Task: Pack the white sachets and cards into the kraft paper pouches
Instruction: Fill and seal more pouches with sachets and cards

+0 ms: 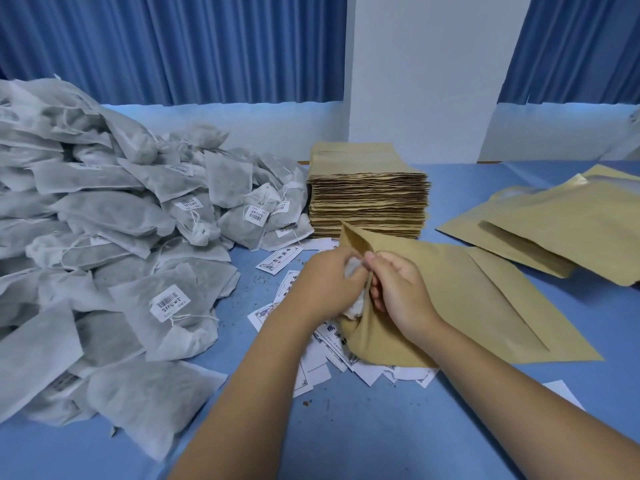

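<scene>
A kraft paper pouch (460,299) lies on the blue table in front of me, its mouth turned to the left. My right hand (398,289) pinches the upper edge of that mouth. My left hand (322,285) grips a white sachet (355,304) that sits partly inside the mouth; most of the sachet is hidden by my fingers and the pouch. Printed white cards (332,355) lie scattered under and around my hands.
A big heap of white sachets (104,244) with barcode labels fills the left side of the table. A tall stack of flat kraft pouches (369,199) stands behind my hands. Several filled pouches (554,226) lie at the right. Blue curtains hang behind.
</scene>
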### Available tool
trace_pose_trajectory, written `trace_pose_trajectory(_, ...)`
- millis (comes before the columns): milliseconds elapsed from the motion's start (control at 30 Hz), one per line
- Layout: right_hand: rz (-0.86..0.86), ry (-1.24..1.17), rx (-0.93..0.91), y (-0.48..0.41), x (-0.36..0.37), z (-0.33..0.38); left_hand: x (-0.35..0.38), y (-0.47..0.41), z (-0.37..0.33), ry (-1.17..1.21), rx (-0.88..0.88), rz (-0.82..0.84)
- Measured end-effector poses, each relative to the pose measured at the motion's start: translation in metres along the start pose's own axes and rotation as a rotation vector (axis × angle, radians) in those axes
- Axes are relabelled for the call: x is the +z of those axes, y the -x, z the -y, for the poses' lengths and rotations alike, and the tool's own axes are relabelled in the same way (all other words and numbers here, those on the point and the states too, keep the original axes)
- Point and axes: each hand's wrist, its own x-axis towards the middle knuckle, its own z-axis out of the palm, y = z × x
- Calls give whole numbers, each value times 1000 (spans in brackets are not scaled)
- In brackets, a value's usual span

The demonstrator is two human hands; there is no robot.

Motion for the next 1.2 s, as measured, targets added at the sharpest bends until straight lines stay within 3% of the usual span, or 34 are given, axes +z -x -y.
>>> trace_pose_trajectory(100,-55,-10,-24,-4,-6,4,-10,1,0,374,-158,110)
trace_pose_trajectory(200,-56,-2,-36,-6,-8,6,-16,2,6,475,-179,207)
trace_pose_trajectory(367,53,94,-89,-1,-6,11,-8,4,1,222,-13,123)
trace_pose_trajectory(467,142,156,-132,5,-2,17,1,1,-1,-101,96,37)
trace_pose_trajectory(633,154,132,-99,6,6,20,10,-4,-3,-247,-26,48)
trace_pose_trajectory(733,113,170,-112,3,10,16,3,-5,2,13,-97,80)
trace_pose_trajectory(867,67,178,-124,-2,7,13,-14,-8,11,655,-292,-113)
trace_pose_trajectory(900,61,179,-117,-2,6,13,-18,-10,17,696,-310,-217)
trace_pose_trajectory(1000,69,181,-95,-3,5,10,-29,-16,47,510,-381,-494)
trace_pose_trajectory(1133,95,185,-79,-4,3,8,-34,-25,79,512,-609,-508)
trace_pose_trajectory(1200,105,192,-77,-5,2,6,-34,-31,88,705,-621,-518)
